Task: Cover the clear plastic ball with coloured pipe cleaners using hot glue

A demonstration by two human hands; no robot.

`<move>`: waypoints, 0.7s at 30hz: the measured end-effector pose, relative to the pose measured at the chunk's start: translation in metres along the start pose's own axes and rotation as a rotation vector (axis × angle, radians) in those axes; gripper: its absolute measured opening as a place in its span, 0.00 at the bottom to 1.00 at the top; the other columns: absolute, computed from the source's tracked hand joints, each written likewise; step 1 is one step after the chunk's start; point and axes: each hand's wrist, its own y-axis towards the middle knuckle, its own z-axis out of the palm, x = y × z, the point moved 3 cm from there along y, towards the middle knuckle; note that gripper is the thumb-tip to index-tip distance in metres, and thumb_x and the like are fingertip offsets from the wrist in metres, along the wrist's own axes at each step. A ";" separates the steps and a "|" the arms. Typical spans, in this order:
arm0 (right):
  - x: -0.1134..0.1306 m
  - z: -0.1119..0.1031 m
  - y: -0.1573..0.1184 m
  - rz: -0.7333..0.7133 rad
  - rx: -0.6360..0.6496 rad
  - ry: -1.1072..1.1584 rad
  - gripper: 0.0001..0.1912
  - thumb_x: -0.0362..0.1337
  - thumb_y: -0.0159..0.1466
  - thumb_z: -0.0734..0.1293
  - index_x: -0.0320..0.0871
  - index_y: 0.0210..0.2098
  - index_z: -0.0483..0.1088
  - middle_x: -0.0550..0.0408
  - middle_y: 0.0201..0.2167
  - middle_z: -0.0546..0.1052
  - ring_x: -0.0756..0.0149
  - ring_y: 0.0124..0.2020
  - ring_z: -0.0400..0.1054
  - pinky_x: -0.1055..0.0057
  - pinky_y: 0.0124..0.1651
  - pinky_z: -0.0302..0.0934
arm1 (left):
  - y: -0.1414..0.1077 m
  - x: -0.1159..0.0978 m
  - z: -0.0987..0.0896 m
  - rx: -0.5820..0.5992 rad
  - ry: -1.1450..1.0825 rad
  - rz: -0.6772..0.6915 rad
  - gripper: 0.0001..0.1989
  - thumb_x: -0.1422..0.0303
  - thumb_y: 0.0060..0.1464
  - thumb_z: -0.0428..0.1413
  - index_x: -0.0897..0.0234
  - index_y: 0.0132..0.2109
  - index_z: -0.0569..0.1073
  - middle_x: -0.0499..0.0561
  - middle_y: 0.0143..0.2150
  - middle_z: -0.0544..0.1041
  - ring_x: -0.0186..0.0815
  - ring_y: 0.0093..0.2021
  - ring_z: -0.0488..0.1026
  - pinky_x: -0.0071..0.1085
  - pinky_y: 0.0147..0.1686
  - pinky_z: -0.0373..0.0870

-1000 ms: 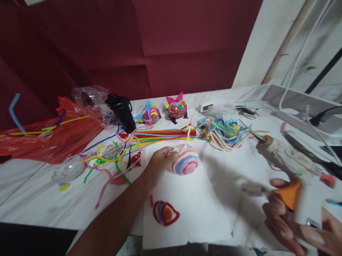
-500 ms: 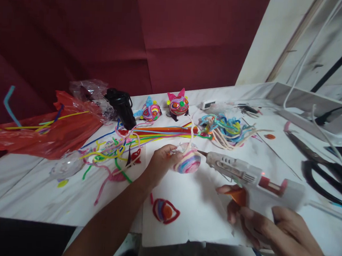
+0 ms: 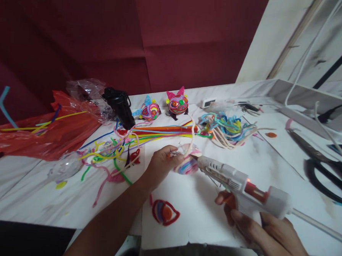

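My left hand (image 3: 165,162) grips a small ball (image 3: 187,168) wound with pink, white and blue pipe cleaners. A cream pipe cleaner (image 3: 193,133) sticks up from its top. My right hand (image 3: 249,223) is wrapped round the handle of a white hot glue gun (image 3: 228,177), fingers by its orange trigger. The gun's metal nozzle meets the ball's upper right side, and a glue stick (image 3: 317,223) juts from its back. Below the ball, a red-rimmed pipe-cleaner eye (image 3: 165,212) with an orange centre lies on white paper (image 3: 200,221).
Two finished pipe-cleaner heads (image 3: 177,103) stand at the back beside a black bottle (image 3: 119,106). Loose pipe cleaners (image 3: 165,130) and a blue-cream bundle (image 3: 225,129) lie mid-table. Large black-handled scissors (image 3: 323,166) are at right, a red plastic bag (image 3: 58,133) at left.
My right hand has moved the glue gun left, bringing its nozzle onto the ball. My left hand and the ball have hardly moved.
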 end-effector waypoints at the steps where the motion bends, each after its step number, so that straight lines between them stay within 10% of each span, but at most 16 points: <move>1: -0.004 0.001 -0.001 -0.013 0.061 -0.014 0.14 0.51 0.55 0.67 0.50 0.24 0.77 0.57 0.21 0.78 0.60 0.19 0.72 0.73 0.15 0.64 | 0.000 0.000 0.000 -0.002 0.002 -0.001 0.16 0.59 0.45 0.64 0.66 0.34 0.72 0.43 0.25 0.69 0.26 0.25 0.61 0.24 0.27 0.57; 21: -0.014 0.000 -0.007 -0.069 0.144 -0.078 0.16 0.49 0.63 0.63 0.51 0.43 0.75 0.54 0.37 0.81 0.56 0.35 0.78 0.70 0.39 0.73 | 0.000 0.001 0.001 -0.009 0.010 -0.015 0.18 0.56 0.43 0.65 0.65 0.33 0.72 0.43 0.24 0.69 0.27 0.24 0.61 0.25 0.27 0.57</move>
